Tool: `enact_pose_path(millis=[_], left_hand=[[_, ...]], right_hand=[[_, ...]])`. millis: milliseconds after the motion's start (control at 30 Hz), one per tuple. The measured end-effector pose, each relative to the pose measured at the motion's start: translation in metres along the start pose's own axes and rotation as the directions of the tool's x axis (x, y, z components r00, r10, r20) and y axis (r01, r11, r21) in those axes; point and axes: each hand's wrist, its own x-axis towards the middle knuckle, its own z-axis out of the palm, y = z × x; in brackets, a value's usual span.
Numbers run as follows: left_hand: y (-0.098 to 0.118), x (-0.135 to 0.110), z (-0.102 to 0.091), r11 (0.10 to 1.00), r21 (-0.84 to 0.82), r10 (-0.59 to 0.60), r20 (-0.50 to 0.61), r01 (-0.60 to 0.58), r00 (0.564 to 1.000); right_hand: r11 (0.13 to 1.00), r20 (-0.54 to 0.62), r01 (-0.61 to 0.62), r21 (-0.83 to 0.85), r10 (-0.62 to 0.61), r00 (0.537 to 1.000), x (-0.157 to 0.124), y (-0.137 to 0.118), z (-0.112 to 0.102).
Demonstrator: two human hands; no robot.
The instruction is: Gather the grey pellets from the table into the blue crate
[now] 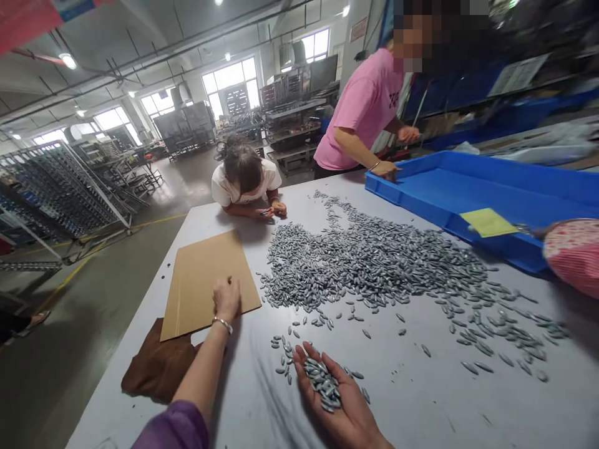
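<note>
My right hand [334, 393] lies palm up on the grey table [421, 399], cupped round a small heap of grey oval metal pieces [322, 381]. My left hand [226, 298], with a bracelet on the wrist, rests with fingers curled on the near edge of a sheet of brown cardboard [206, 280]; what its fingers hold, if anything, is hidden. A big spread of the same metal pieces [374, 262] covers the table's middle, with loose ones [285, 349] just beyond my right hand.
A brown cloth [156, 368] lies under the cardboard's near corner. A blue tray [491, 187] with a yellow slip [488, 222] sits at the right. One person in white [243, 181] leans on the far edge; another in pink [369, 112] touches the tray. A floral sleeve [573, 252] enters from the right.
</note>
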Motion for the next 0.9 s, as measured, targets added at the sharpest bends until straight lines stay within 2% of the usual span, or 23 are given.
enact_pose_path(millis=[67, 133, 267, 400, 500, 600, 667, 733, 767, 833, 900], left_hand=[[-0.002, 0.036, 0.006, 0.993, 0.106, -0.047, -0.008, 0.047, 0.999], [-0.003, 0.055, 0.014, 0.982, 0.181, -0.057, -0.001, 0.057, 0.998], [-0.003, 0.075, 0.02, 0.967, 0.255, -0.013, 0.019, 0.008, 1.0], [0.005, 0.094, 0.008, 0.962, 0.263, 0.074, 0.011, -0.075, 0.997], [0.015, 0.094, 0.001, 0.963, 0.221, 0.147, 0.037, -0.152, 0.988], [0.021, 0.063, 0.004, 0.963, 0.124, 0.227, 0.099, -0.238, 0.969], [0.02, 0.023, 0.008, 0.964, 0.027, 0.256, 0.192, -0.266, 0.947], [0.016, -0.026, 0.011, 0.963, -0.073, 0.268, 0.31, -0.258, 0.912], [0.014, -0.051, 0.011, 0.961, -0.144, 0.274, 0.361, -0.237, 0.892], [0.009, -0.098, 0.013, 0.92, -0.389, 0.231, 0.455, -0.041, 0.86], [0.003, -0.135, 0.018, 0.88, -0.468, 0.193, 0.511, 0.084, 0.838]], right_hand=[[1.0, 0.032, -0.005, -0.012, 0.006, 0.999, -0.001, -0.004, -0.003], [1.0, 0.06, -0.012, -0.028, 0.014, 0.998, -0.002, -0.006, -0.005], [0.999, 0.067, -0.028, 0.018, 0.027, 0.997, -0.002, -0.007, 0.0], [0.999, 0.062, -0.01, 0.05, 0.007, 0.998, 0.0, -0.012, 0.006], [0.998, 0.099, 0.014, 0.061, -0.02, 0.995, -0.001, -0.019, 0.009], [0.997, 0.15, 0.026, 0.078, -0.037, 0.988, -0.006, -0.026, 0.013], [0.995, 0.165, 0.04, 0.088, -0.054, 0.985, -0.01, -0.031, 0.018], [0.994, 0.182, 0.059, 0.088, -0.074, 0.98, -0.012, -0.034, 0.021], [0.994, 0.194, 0.069, 0.085, -0.085, 0.977, -0.013, -0.036, 0.022], [0.993, 0.219, 0.088, 0.075, -0.102, 0.97, -0.013, -0.037, 0.022], [0.992, 0.242, 0.102, 0.069, -0.116, 0.963, -0.012, -0.038, 0.021]])
